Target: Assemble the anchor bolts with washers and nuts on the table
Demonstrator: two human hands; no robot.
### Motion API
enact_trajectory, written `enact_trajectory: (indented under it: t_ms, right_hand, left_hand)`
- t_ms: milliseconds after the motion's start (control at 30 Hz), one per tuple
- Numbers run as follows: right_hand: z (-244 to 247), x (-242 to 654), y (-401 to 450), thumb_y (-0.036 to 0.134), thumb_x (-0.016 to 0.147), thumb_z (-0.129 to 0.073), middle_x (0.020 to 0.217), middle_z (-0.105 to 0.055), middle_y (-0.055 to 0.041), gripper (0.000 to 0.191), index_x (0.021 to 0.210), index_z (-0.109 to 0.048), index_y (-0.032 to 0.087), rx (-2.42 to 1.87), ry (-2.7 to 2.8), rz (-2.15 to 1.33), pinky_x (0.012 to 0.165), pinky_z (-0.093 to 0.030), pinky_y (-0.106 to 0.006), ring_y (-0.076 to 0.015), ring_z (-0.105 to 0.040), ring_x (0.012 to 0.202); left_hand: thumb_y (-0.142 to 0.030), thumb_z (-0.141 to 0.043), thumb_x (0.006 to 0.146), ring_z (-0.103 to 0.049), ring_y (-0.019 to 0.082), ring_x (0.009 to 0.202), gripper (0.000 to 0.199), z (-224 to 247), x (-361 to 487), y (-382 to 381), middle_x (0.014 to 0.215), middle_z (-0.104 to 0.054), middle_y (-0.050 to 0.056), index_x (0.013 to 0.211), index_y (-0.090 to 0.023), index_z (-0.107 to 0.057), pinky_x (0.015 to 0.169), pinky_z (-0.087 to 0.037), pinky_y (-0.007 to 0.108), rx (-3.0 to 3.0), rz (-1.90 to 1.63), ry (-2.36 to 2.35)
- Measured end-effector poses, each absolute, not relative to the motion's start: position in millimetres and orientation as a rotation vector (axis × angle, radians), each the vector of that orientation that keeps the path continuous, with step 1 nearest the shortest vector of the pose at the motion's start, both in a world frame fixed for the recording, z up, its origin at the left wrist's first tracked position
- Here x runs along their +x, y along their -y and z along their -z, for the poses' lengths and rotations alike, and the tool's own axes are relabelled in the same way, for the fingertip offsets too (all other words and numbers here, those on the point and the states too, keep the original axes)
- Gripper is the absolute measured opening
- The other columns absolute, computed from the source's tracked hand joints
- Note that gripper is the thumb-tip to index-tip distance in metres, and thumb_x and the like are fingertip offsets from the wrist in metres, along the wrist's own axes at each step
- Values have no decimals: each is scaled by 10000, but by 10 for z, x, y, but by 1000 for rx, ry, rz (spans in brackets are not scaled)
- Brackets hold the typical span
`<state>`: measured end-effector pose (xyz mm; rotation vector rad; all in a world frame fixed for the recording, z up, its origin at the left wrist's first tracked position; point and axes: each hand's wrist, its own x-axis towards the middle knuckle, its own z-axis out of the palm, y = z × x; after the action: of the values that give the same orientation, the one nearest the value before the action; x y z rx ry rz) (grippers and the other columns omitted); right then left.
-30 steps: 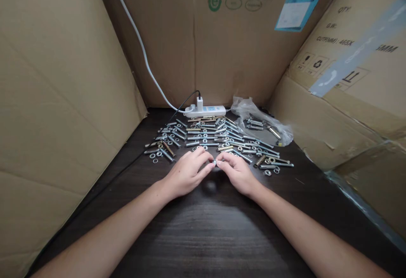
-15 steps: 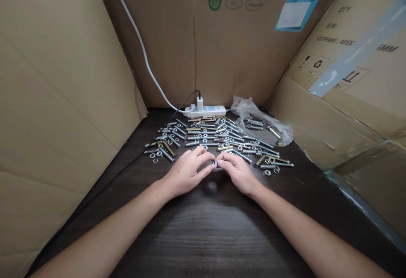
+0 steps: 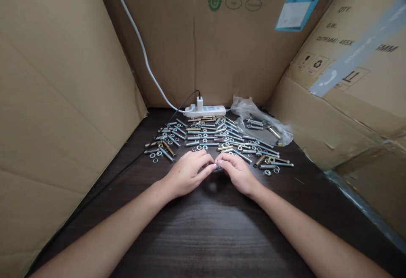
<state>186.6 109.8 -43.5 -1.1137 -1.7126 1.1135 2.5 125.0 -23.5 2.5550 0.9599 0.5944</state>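
My left hand (image 3: 191, 171) and my right hand (image 3: 237, 171) meet over the near side of the laid-out hardware, fingertips pinched together. Between them is a small silvery metal fastener (image 3: 217, 166), looking round like a nut or washers; the fingers hide most of it and its exact kind is unclear. Just beyond the hands lie rows of metal sleeves, bolts (image 3: 209, 144), nuts and ring washers. Right of my right hand are a loose nut (image 3: 267, 172) and a bolt (image 3: 283, 165).
A white power strip (image 3: 209, 111) with a plugged-in charger (image 3: 199, 103) stands at the back. Beside it lies a clear plastic bag (image 3: 282, 132) holding more bolts. A black cable (image 3: 127, 166) crosses the dark table (image 3: 206, 235) on the left. Cardboard walls (image 3: 165, 37) surround the table.
The fingertips have shifted slightly around the small fastener, which shows a little farther right and lower. Both arms stay nearly in place, and the laid-out hardware has not moved.
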Motion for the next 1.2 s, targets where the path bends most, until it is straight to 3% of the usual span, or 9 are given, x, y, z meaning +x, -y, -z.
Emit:
enact_trajectory:
  t_ms: [267,533,633,767,933,1200]
  right_hand:
    - [442,1859,-1105,288,853,-427,621,-424,30,202,715,-529,181,-1148,1661,-1095,573,-307,-247,-121,-375,574]
    - [470,1862,-1107,298,843,-443,600,-388,37,183,728,-523,180,-1197,1665,-1091,538,-282,-246,-119,-350,559]
    - [467,1865,-1108,297,845,-441,611,-400,36,180,727,-513,181,-1199,1660,-1067,548,-289,-244,-118,-361,569]
    - [451,1861,-1100,303,842,-446,641,-439,29,173,736,-510,183,-1168,1663,-1062,555,-300,-240,-120,-389,591]
    - [442,1862,-1084,295,817,-487,553,-393,55,130,766,-517,179,-1177,1658,-1117,498,-260,-235,-102,-339,502]
    - [444,1853,-1083,259,796,-478,558,-411,51,101,753,-511,175,-1184,1658,-1118,502,-264,-234,-100,-347,509]
  left_hand:
    - [-297,-465,895,-515,159,842,197,179,25,-1187,936,-555,22,1070,-211,-500,739,-408,277,2510,-647,-905]
    - [-337,-367,940,-519,146,758,224,228,36,-1234,829,-577,-3,871,-196,-526,704,-384,281,2550,-565,-987]
    - [-282,-428,908,-519,157,804,134,223,33,-1218,894,-568,9,977,-210,-516,715,-396,280,2561,-574,-954]
    - [-240,-471,864,-517,165,839,207,192,30,-1188,953,-553,27,1068,-208,-481,737,-415,288,2526,-633,-944]
    - [-283,-435,898,-509,160,830,144,192,29,-1200,944,-555,20,995,-200,-501,745,-411,291,2525,-604,-996]
    - [-334,-286,967,-506,149,761,291,223,42,-1233,817,-543,9,853,-185,-508,696,-374,278,2611,-516,-981]
